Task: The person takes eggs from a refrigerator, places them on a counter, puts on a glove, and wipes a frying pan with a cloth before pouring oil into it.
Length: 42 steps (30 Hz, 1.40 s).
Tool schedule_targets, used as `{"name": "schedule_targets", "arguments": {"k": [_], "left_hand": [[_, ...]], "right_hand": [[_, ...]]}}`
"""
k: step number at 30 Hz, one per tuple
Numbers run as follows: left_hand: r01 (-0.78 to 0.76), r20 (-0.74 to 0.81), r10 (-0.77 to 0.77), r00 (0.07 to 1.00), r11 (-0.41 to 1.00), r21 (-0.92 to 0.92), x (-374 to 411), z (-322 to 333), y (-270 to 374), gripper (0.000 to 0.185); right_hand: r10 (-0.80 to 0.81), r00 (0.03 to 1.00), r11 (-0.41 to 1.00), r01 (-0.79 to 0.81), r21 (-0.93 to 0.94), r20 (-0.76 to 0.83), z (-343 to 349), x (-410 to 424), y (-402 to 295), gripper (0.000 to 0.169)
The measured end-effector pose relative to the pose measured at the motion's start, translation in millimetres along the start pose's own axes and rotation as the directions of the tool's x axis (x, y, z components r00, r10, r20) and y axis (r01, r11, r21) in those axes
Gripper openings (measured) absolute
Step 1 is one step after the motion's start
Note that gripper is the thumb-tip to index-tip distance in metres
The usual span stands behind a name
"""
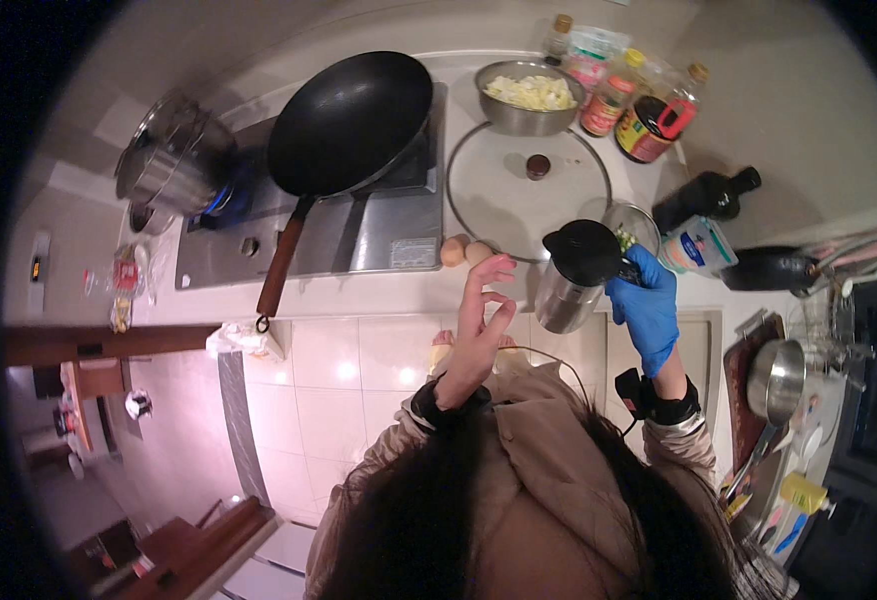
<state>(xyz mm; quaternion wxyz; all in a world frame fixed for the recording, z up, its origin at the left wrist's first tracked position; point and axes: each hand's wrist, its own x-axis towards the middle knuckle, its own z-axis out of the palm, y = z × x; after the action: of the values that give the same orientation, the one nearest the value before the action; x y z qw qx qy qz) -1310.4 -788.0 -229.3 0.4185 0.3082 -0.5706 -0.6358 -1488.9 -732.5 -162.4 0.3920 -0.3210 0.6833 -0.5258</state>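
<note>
My right hand (645, 300), in a blue glove, grips the handle of a stainless steel pitcher (573, 298) with a black lid. The pitcher hangs in front of the counter edge, slightly tilted. Bare and raised, my left hand (482, 319) is beside the pitcher with its fingers bent and apart, holding nothing. Just past its fingertips, two eggs (465, 253) sit on the counter by the stove. A glass pan lid (517, 199) with a brown knob lies behind them. Partly hidden by the pitcher is a glass bowl (633, 225) with chopped green pieces.
A black wok (352, 124) rests on the gas stove (386, 232), its wooden handle jutting past the counter edge. Blue flame shows under a steel pot (176, 161). Behind the lid stand a steel bowl (528, 118) of chopped cabbage and sauce bottles (645, 131). A dark bottle (701, 199) is at right.
</note>
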Motion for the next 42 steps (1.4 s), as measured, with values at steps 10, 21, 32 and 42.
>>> {"name": "schedule_targets", "arguments": {"k": [10, 21, 32, 42], "left_hand": [[0.128, -0.165, -0.133, 0.977, 0.991, -0.042, -35.8, -56.6, -21.4, 0.032], [-0.048, -0.955, 0.109, 0.275, 0.994, 0.099, -69.9, -261.2, -9.9, 0.035], [0.532, 0.004, -0.537, 0.844, 0.835, -0.139, 22.8, -302.5, 25.1, 0.028], [0.474, -0.095, -0.495, 0.864, 0.863, -0.176, 16.8, -279.5, 11.5, 0.025]], "right_hand": [[-0.109, 0.987, 0.937, 0.064, 0.344, 0.114, 6.9, 10.8, 15.4, 0.009], [-0.180, 0.983, 0.947, 0.180, 0.266, -0.026, 42.7, 20.8, 23.3, 0.014], [-0.171, 0.891, 0.910, 0.307, 0.280, -0.421, 72.4, 2.3, 71.7, 0.003], [-0.161, 0.849, 0.932, 0.299, 0.206, -0.503, 121.2, -31.7, 53.7, 0.003]]}}
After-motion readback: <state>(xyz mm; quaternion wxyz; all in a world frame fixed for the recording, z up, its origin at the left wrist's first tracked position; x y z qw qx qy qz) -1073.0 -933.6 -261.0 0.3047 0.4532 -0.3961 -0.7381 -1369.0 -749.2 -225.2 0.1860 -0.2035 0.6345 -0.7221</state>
